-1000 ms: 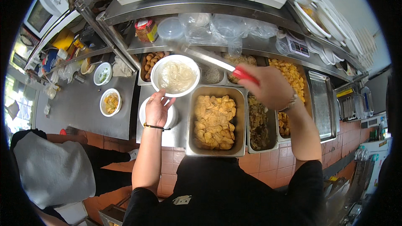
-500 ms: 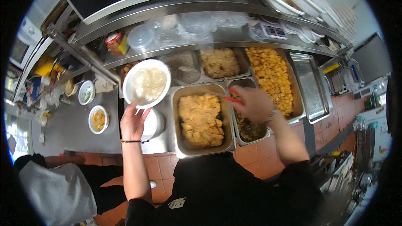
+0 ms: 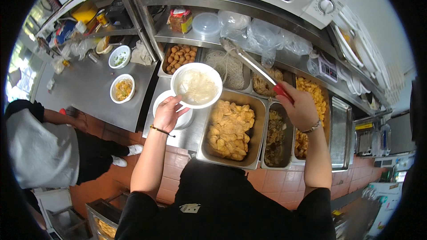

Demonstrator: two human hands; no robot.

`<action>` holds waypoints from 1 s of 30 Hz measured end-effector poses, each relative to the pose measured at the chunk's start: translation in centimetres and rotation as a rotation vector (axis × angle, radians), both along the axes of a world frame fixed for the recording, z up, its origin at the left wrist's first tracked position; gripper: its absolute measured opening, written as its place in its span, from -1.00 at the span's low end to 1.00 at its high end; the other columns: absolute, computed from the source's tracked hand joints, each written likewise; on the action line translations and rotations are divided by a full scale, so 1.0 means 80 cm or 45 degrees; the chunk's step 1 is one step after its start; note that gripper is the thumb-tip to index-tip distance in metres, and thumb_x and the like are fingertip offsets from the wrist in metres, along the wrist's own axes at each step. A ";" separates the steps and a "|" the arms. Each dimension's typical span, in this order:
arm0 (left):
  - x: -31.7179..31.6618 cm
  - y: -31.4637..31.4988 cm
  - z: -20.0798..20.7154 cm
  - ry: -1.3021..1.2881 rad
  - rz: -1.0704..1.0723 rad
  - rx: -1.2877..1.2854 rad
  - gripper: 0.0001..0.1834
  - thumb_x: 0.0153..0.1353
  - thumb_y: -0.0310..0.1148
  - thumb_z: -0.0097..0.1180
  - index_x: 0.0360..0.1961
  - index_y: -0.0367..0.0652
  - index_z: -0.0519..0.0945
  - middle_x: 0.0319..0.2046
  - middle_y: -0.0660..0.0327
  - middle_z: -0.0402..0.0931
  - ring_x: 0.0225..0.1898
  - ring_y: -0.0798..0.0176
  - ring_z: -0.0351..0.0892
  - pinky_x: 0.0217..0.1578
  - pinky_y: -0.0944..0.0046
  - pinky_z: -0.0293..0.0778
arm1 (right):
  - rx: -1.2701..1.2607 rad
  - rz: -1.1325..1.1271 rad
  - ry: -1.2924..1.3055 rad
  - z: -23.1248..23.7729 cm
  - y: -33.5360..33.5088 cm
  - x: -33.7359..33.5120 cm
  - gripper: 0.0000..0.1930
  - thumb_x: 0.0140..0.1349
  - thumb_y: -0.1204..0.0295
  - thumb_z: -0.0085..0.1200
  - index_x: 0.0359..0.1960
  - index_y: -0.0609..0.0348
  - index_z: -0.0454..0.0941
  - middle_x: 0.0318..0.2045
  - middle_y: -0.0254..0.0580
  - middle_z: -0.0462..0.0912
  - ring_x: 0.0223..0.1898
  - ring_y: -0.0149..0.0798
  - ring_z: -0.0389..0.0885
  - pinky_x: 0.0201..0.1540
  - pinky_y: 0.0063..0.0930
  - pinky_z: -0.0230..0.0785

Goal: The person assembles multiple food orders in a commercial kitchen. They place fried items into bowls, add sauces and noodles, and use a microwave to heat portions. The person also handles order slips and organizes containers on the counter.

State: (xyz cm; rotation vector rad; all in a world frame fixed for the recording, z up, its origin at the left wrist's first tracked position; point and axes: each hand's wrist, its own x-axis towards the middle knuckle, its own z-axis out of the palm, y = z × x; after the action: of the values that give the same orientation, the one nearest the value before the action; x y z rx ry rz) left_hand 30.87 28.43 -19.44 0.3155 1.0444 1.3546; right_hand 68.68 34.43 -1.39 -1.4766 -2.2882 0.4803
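My left hand point(image 3: 168, 114) grips the near-left rim of a white bowl point(image 3: 218, 90) with pale, translucent noodles in it. This bowl is just above and partly hides a white round bowl or stack of bowls point(image 3: 161, 100) on the counter. In my right hand point(image 3: 302, 110), closed around the red grip, are metal tongs point(image 3: 257, 67). Their tips point up and left, over the thin pale noodles point(image 3: 229, 67) and toward the shelf. Between my arms are golden fried pieces point(image 3: 231, 129) in a deep steel pan point(image 3: 201, 149). Below my right hand lie dark shredded greens point(image 3: 275, 140) in a narrow pan.
Brown balls point(image 3: 180, 58), tan noodles point(image 3: 263, 85) and yellow chunks point(image 3: 313, 93) fill other pans. A steel shelf point(image 3: 209, 42) with plastic tubs and a jar point(image 3: 180, 21) runs behind, a microwave point(image 3: 307, 4) above it. Two bowls stand left, near a person point(image 3: 42, 146).
The view has swung left, so the counter sits further right. My right hand has lifted from over the greens pan, raising the tongs. My left hand still holds the bowl.
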 end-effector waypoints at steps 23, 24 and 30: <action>0.013 0.014 -0.013 -0.125 -0.011 0.067 -0.92 0.36 -0.45 0.11 -0.21 -0.24 0.55 -0.10 0.10 0.60 -0.08 0.19 0.62 -0.03 0.08 0.69 | -0.405 -0.055 -0.375 -0.086 -0.091 0.058 -0.50 0.30 0.13 0.11 0.20 0.10 0.46 -0.30 0.09 0.69 -0.26 0.14 0.67 -0.18 -0.04 0.51; 0.014 0.015 -0.009 -0.108 -0.006 0.062 -0.93 0.36 -0.45 0.11 -0.21 -0.22 0.56 -0.09 0.10 0.60 -0.08 0.19 0.62 -0.03 0.08 0.69 | -0.440 -0.040 -0.295 -0.100 -0.096 0.050 -0.49 0.30 0.12 0.10 0.21 0.09 0.45 -0.30 0.09 0.69 -0.26 0.14 0.67 -0.18 -0.04 0.51; 0.010 0.011 0.010 -0.022 -0.009 0.115 -0.88 0.35 -0.38 0.15 -0.16 -0.16 0.57 -0.08 0.17 0.60 -0.03 0.24 0.59 0.02 0.08 0.63 | -0.529 -0.016 -0.126 -0.144 -0.116 0.019 -0.47 0.31 0.11 0.10 0.19 0.19 0.44 -0.25 0.08 0.69 -0.21 0.12 0.68 -0.14 -0.07 0.51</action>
State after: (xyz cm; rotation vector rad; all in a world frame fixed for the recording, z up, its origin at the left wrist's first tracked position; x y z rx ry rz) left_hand 31.68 29.29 -18.61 0.3738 0.9686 1.3988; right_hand 70.18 25.19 -12.94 -1.7349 -2.3503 0.9444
